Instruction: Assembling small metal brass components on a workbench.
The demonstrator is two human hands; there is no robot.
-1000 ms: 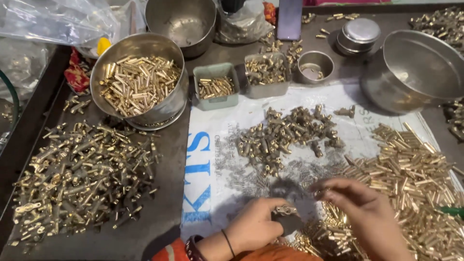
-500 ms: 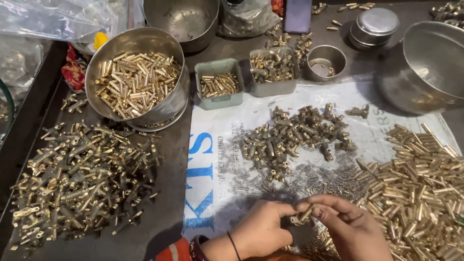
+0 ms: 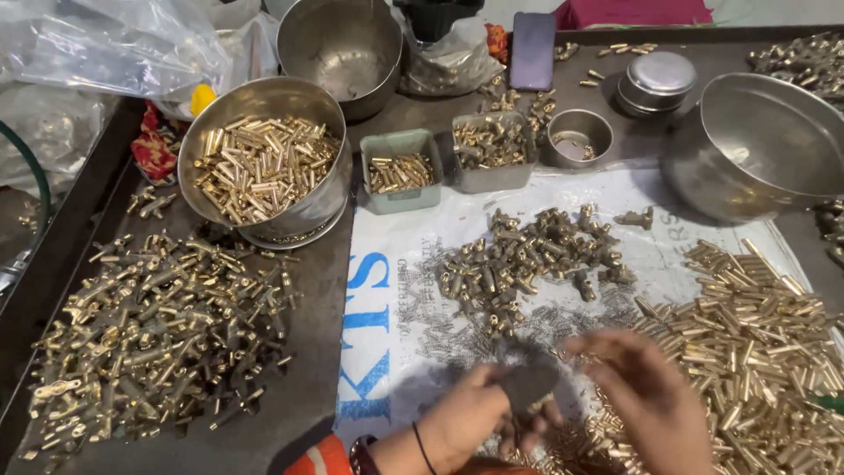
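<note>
— Where are the hands?
— At the table's near edge: left hand [image 3: 475, 422] pinches a small brass part [image 3: 538, 406] (blurred); right hand [image 3: 646, 400] hovers beside it, fingers loose — over the brass tubes [image 3: 756, 352].

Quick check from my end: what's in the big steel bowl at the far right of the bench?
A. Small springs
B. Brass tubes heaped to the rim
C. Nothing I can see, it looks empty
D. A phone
C: the big steel bowl at the right shows only bare shiny metal inside, while the brass tubes fill the steel bowl on the left.
</note>
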